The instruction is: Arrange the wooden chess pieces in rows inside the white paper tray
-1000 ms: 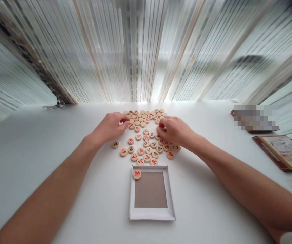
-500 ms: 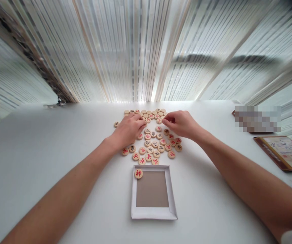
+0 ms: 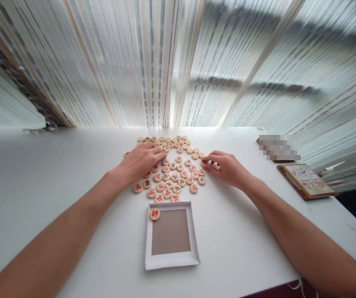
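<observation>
Round pale wooden discs [image 3: 174, 177], many marked with red or black characters and others showing plain faces, lie spread across a smooth white table [image 3: 233, 231]. At the right edge of the spread, the person's right hand [image 3: 224, 165] has thumb and forefinger almost together, pinching one small wooden disc [image 3: 203, 163] between the fingertips. The left hand [image 3: 142, 159], palm down with fingers bent, covers part of the spread's left side; whether it grips any disc cannot be told, as the hand hides what lies beneath. Nearer the camera, a shallow white rectangular tray [image 3: 173, 260] with a brown-grey floor holds a single red-marked disc [image 3: 154, 214] at its far left corner. A sheer striped curtain [image 3: 125, 62] hangs beyond the table, and a flat brown-edged rectangular item [image 3: 308, 181] with a pale printed face lies at right, well apart from the discs.
</observation>
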A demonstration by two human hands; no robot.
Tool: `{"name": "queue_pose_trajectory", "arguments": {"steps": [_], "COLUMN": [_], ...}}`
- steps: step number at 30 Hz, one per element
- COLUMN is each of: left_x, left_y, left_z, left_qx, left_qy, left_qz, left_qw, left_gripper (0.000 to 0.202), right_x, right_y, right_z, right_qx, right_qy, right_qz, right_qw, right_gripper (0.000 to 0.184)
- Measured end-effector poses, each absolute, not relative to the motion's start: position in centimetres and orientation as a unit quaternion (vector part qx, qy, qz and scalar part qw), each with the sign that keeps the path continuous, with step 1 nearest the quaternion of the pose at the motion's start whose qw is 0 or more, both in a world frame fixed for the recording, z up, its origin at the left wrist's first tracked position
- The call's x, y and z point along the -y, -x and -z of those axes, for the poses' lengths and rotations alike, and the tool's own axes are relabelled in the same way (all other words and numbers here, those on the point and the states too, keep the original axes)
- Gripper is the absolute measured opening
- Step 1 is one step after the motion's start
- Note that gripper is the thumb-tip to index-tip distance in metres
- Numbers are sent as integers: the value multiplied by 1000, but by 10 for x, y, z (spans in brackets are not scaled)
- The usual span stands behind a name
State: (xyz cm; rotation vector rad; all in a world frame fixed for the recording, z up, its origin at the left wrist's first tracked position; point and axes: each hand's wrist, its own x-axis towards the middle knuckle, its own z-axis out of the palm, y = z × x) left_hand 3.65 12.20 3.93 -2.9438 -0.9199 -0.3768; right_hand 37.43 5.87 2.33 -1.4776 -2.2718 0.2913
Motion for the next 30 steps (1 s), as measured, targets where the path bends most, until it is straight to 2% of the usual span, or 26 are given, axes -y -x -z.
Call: {"name": "queue_pose_trajectory", "arguments": {"steps": [6, 9, 13, 21, 25, 27, 30], "left_x": [-119, -118, -118, -122, -124, -123, -123], "left_y": [-42, -45, -46, -44, -43, -43, -42], "left_z": [-37, -33, -27, -21, -21, -22, -24], "left_qx": [301, 314, 341, 375, 392, 402, 415], "left_qy": [945, 939, 927, 908, 897, 891, 882], "left_qz": [119, 133, 155, 188, 203, 211, 221], "left_qw": [37, 40, 39, 10, -1, -7, -17], "left_gripper": [30, 33, 38, 34, 33, 32, 28], "right_x": [-54, -53, -56, -61, -71, -77, -83], "right_y": [-367, -366, -364, -357, -363, -366, -370], "right_z": [-15, -12, -6, 2, 8, 10, 13], "right_qx": [816, 799, 771, 734, 743, 765, 799], "right_qy": [524, 544, 575, 600, 577, 548, 509], "right_qz": [-86, -87, -82, -62, -36, -28, -26], "right_qw": [227, 244, 262, 311, 338, 336, 320], "right_gripper": [29, 30, 29, 25, 25, 32, 30]}}
